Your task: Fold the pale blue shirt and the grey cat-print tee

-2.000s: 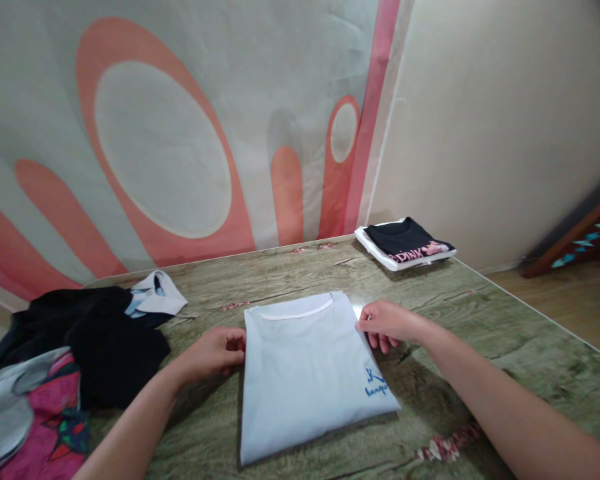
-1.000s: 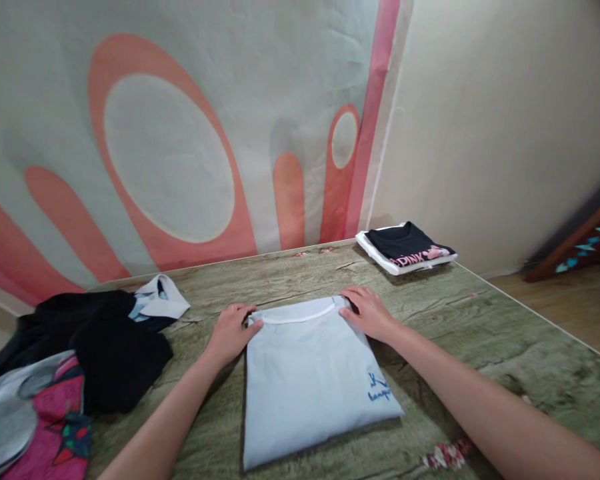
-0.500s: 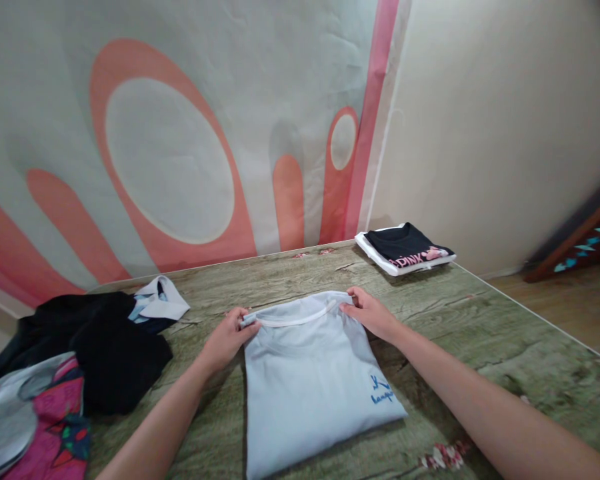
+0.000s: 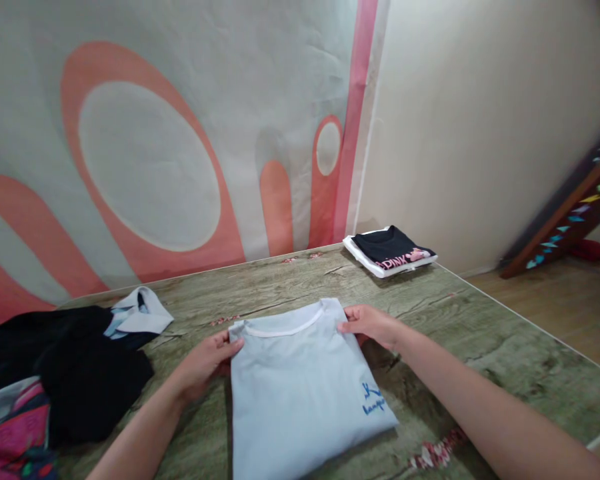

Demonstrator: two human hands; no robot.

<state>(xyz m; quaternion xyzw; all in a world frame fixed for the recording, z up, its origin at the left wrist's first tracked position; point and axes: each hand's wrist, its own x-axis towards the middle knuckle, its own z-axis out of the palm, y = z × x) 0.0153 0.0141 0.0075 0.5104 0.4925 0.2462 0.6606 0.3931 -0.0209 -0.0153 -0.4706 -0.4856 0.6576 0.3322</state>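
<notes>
A folded light-blue T-shirt (image 4: 300,387) with a white collar and small blue lettering lies in front of me on the wood-grain table (image 4: 480,333). My left hand (image 4: 205,363) grips its upper left edge near the collar, fingers curled round the cloth. Over at the upper right corner, my right hand (image 4: 370,325) pinches the edge, thumb on top. The shirt's far end looks slightly raised off the table.
A heap of unfolded clothes (image 4: 65,373), black, white-collared and pink, lies at the left. A folded stack (image 4: 390,250), black shirt with pink print on a white one, sits at the far right corner. A wall with orange shapes backs the table; wooden floor is at right.
Both hands went from the shirt's sides up to its collar corners and took hold there. The shirt and hands have since shifted a little toward me and to the left.
</notes>
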